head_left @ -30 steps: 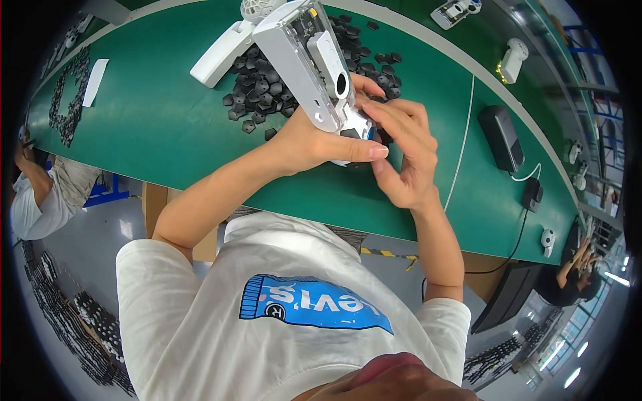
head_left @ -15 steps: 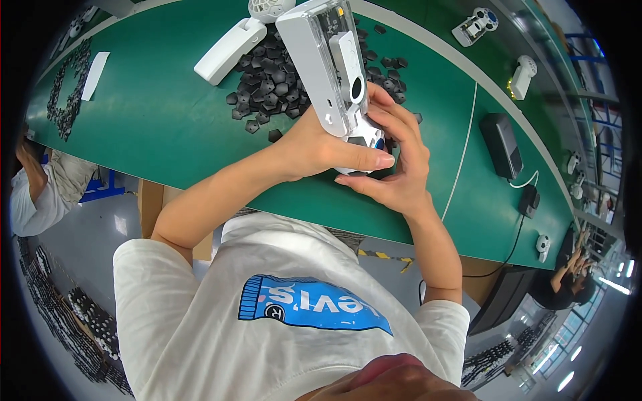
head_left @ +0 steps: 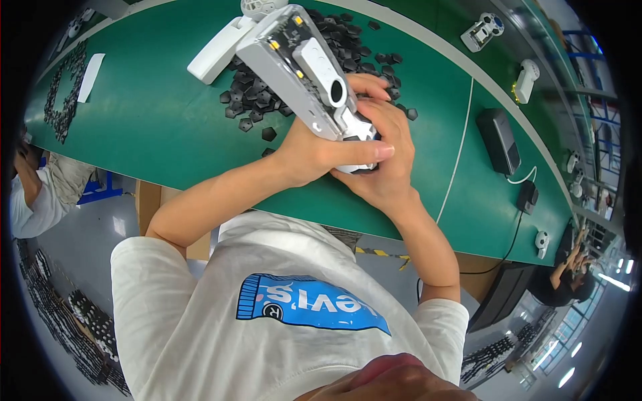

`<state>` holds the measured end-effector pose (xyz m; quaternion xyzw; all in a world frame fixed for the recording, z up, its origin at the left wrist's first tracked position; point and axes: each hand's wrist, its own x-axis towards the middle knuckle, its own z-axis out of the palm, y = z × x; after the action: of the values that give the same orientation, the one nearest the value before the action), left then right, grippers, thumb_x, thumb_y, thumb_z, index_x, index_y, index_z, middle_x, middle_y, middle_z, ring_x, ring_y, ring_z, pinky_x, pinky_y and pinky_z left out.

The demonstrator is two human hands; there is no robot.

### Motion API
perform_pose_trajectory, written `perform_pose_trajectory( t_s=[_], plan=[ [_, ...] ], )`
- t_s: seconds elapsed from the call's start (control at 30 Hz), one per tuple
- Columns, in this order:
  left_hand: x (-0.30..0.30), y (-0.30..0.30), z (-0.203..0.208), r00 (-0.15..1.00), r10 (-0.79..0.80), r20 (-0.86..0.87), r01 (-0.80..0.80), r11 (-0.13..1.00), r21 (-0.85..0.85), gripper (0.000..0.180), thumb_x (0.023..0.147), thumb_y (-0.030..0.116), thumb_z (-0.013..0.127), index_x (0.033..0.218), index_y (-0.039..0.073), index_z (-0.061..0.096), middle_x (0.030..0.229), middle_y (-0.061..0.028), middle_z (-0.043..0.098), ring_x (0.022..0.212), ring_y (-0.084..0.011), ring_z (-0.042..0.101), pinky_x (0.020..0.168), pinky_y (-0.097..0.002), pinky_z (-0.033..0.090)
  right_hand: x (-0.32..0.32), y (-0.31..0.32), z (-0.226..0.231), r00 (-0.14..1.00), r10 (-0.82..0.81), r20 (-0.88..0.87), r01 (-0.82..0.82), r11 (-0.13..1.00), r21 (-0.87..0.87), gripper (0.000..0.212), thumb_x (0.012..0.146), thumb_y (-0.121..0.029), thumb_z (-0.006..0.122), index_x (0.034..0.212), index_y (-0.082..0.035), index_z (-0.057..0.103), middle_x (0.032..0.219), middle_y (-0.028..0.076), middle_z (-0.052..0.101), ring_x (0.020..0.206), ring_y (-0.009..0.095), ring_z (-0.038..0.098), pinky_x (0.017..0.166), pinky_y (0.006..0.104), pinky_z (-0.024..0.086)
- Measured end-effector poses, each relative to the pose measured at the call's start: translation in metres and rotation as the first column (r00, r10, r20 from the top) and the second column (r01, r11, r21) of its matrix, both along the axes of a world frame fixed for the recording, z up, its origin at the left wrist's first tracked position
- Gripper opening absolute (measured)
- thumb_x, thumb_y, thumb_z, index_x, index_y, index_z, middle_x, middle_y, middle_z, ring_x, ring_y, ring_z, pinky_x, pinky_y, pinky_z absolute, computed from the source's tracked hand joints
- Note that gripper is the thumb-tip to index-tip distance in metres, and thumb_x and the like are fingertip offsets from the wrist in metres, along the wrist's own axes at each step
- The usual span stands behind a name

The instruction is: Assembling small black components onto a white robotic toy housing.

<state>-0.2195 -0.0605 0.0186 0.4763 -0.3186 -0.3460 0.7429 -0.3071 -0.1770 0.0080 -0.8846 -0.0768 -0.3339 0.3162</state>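
Observation:
Both of my hands are closed around a white and grey device with a football-patterned round end and a clear cover over a circuit board with lit yellow spots. My left hand grips it where the body meets the round end, its thumb lying across that end. From the other side my right hand wraps the round end, fingers curled over it. The long body tilts up and to the left, above the table. Loose black pentagonal pieces lie beneath and behind it.
A second white device lies at the far left of the pile. Rightward on the green table stand a black box and a cabled adapter. More white devices lie beyond the rim. A white strip is far left.
The device has turned, its far end swinging left and showing more of the circuit board. My right hand's fingers have closed further over the round end.

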Motion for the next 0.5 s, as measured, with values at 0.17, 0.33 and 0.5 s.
perform_pose_trajectory(
  t_s=[0.17, 0.33, 0.5],
  plan=[
    [0.001, -0.002, 0.003, 0.999, -0.014, -0.043, 0.012, 0.999, -0.049, 0.066, 0.069, 0.022, 0.080, 0.123, 0.000, 0.048, 0.126, -0.0170, 0.051, 0.118, -0.0233, 0.050, 0.103, -0.0377, 0.039, -0.007, 0.001, -0.003, 1.000, 0.016, -0.022, -0.015, 0.998, 0.069, 0.077, 0.052, -0.018, 0.090, 0.116, 0.000, 0.051, 0.112, 0.016, 0.061, 0.103, 0.032, 0.060, 0.087, 0.0405, 0.049],
    [-0.008, -0.001, 0.007, 0.994, -0.066, 0.090, 0.073, 0.995, -0.073, 0.074, 0.063, 0.027, 0.085, 0.122, -0.001, 0.051, 0.120, -0.0165, 0.055, 0.113, -0.0249, 0.054, 0.098, -0.0380, 0.042, -0.008, -0.003, -0.007, 1.000, -0.002, 0.020, -0.006, 0.919, 0.393, 0.066, 0.056, -0.024, 0.087, 0.108, 0.000, 0.054, 0.107, 0.018, 0.063, 0.091, 0.033, 0.064, 0.075, 0.0385, 0.050],
    [0.003, -0.004, -0.003, 0.772, -0.017, 0.636, 0.103, 0.990, -0.098, 0.087, 0.056, 0.032, 0.085, 0.125, -0.005, 0.047, 0.128, -0.0198, 0.051, 0.115, -0.0261, 0.052, 0.099, -0.0391, 0.042, -0.014, -0.015, 0.000, 0.988, 0.137, 0.074, -0.152, 0.956, 0.252, 0.070, 0.064, -0.034, 0.086, 0.111, 0.003, 0.049, 0.107, 0.019, 0.063, 0.090, 0.025, 0.065, 0.080, 0.0342, 0.051]
  ],
)
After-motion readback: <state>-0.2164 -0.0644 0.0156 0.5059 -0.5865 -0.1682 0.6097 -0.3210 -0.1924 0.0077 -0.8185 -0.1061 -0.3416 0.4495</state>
